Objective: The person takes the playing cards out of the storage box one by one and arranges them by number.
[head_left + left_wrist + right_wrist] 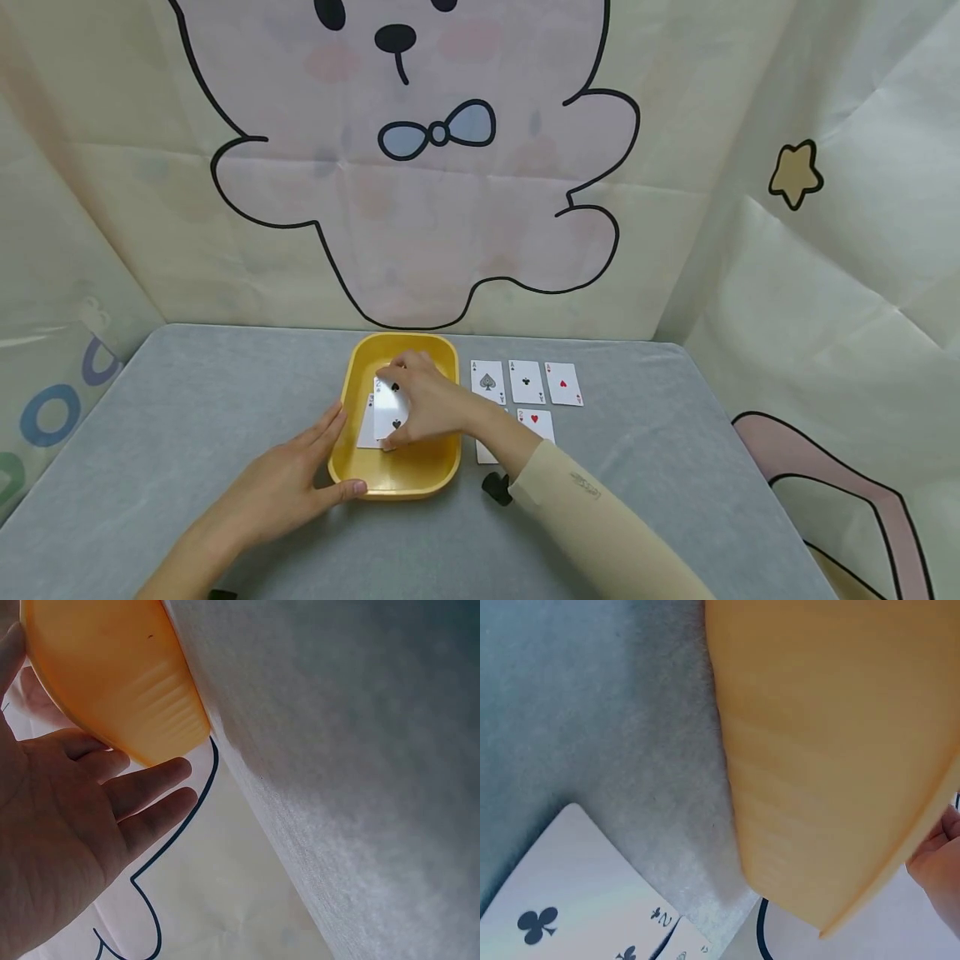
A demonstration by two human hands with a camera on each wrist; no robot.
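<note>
A yellow tray (pixel 422 477) stands on the table. Inside it, my right hand (pixel 423 400) grips a white playing card (pixel 390 406) with spade pips, thumb at the near end and fingers at the far end. Another card (pixel 367 429) lies partly under that one on the tray floor. My left hand (pixel 296 479) rests along the tray's left side with its fingers extended, the thumb at the front rim. In the left wrist view, the fingers (pixel 154 784) are spread loosely beside the tray's outer wall.
Right of the tray lie an ace of spades (pixel 487 382), an ace of clubs (pixel 527 382) and an ace of hearts (pixel 564 383). Nearer are a heart card (pixel 536 422) and a two of clubs (pixel 574 889), partly behind the right forearm. A printed cloth wall (pixel 450 250) rises behind the table.
</note>
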